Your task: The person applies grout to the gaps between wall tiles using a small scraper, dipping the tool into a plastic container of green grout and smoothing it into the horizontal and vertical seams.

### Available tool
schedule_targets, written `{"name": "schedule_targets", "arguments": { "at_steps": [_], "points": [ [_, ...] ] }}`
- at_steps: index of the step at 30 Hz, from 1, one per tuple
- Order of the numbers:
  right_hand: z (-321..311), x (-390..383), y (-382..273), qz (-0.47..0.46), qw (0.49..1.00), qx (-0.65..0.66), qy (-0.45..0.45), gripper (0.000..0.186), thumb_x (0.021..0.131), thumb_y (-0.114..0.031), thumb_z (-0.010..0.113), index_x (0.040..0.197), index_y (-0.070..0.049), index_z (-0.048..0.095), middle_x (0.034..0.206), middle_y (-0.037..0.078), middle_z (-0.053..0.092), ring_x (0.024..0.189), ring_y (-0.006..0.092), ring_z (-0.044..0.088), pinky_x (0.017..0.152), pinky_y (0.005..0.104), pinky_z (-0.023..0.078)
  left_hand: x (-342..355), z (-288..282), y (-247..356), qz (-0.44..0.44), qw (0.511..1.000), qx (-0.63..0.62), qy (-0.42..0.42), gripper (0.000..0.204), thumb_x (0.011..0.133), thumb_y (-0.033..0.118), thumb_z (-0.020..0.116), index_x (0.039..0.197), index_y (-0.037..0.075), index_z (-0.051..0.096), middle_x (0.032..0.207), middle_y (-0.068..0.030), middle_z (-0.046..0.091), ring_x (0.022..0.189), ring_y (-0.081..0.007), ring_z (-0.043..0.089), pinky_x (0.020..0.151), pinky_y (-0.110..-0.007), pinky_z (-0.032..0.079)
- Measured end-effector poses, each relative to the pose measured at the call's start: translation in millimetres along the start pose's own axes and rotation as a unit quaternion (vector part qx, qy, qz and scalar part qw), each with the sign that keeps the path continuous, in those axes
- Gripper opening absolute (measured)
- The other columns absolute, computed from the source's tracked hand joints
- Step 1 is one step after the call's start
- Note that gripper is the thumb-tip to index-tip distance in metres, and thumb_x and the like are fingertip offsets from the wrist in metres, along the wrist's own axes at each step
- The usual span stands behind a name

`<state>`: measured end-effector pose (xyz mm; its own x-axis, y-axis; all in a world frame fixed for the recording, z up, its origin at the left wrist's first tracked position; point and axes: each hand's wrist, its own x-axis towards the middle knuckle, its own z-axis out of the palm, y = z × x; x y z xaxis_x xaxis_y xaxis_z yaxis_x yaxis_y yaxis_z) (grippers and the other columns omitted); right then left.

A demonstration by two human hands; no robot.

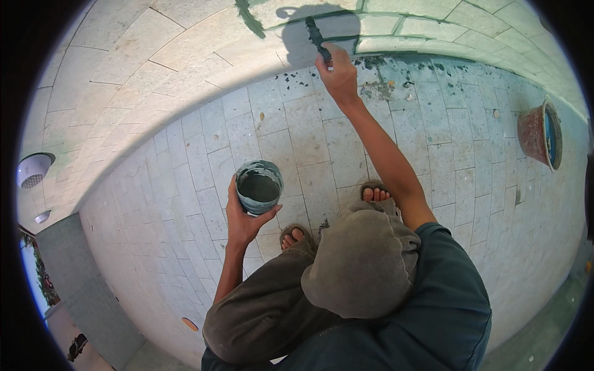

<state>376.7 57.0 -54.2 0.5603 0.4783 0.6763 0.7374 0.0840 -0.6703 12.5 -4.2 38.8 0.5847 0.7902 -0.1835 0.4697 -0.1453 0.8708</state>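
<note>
My left hand (242,216) is wrapped round a small round tub (240,196), its rim and sides smeared with paste. Dark grey-green paste (259,187) lies inside it. Out ahead, my right hand (339,75) grips a narrow dark tool (316,37) coated in the same paste; its exact kind cannot be made out. The tool points up at the pale tiled wall (185,46), where my hand's shadow falls; whether its tip touches cannot be told. Dark green smears (433,23) follow the tile joints to the right, and one streak (250,18) runs left of the tool.
Dark crumbs (377,63) are scattered along the wall's foot on the tiled floor (297,145). A reddish-brown bucket (533,133) stands at the right. My sandalled feet (297,236) and bent knees are below. Round white fixtures (34,170) show at the far left.
</note>
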Motion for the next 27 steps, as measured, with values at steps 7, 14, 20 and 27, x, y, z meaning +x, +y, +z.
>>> {"name": "schedule_targets", "arguments": {
  "at_steps": [7, 14, 20, 27],
  "points": [
    [6.8, 21.4, 13.0, -0.082, 0.995, -0.051, 0.025, 0.031, 0.083, -0.004, 0.07, 0.113, -0.005, 0.062, 0.093, 0.015, 0.064, 0.08, 0.0337, 0.064, 0.069, 0.0404, 0.055, 3.0, 1.5, 3.9, 0.008, 1.0, 0.006, -0.008, 0.103, 0.065, 0.015, 0.092, 0.146, -0.003, 0.03, 0.128, -0.0198, 0.058, 0.117, -0.0276, 0.06, 0.099, -0.039, 0.049],
    [6.8, -1.5, 26.0, -0.061, 0.995, -0.08, 0.001, 0.03, 0.084, -0.006, 0.068, 0.113, -0.004, 0.063, 0.093, 0.018, 0.064, 0.081, 0.0377, 0.064, 0.07, 0.0442, 0.054, 2.6, 2.1, -0.2, 0.01, 1.0, -0.001, -0.006, 0.104, 0.065, 0.016, 0.092, 0.146, -0.003, 0.029, 0.127, -0.02, 0.059, 0.116, -0.0278, 0.061, 0.097, -0.039, 0.05],
    [-1.1, -15.0, 24.5, 0.02, 0.996, -0.067, -0.049, 0.032, 0.083, -0.005, 0.07, 0.114, 0.0, 0.063, 0.091, 0.019, 0.068, 0.073, 0.0326, 0.068, 0.064, 0.0382, 0.055, 4.1, 2.8, 1.1, 0.007, 1.0, 0.002, -0.01, 0.103, 0.066, 0.016, 0.091, 0.146, -0.002, 0.03, 0.127, -0.0198, 0.059, 0.115, -0.0281, 0.061, 0.097, -0.039, 0.05],
    [-6.1, -10.9, -4.2, 0.338, 0.921, 0.181, -0.068, 0.036, 0.087, -0.013, 0.069, 0.116, 0.006, 0.059, 0.09, 0.018, 0.073, 0.068, 0.0173, 0.071, 0.065, 0.0283, 0.056, 3.0, 2.7, 3.0, 0.007, 1.0, -0.007, -0.006, 0.102, 0.066, 0.014, 0.091, 0.146, -0.002, 0.03, 0.126, -0.0191, 0.059, 0.115, -0.0268, 0.061, 0.097, -0.039, 0.05]
  ]
}}
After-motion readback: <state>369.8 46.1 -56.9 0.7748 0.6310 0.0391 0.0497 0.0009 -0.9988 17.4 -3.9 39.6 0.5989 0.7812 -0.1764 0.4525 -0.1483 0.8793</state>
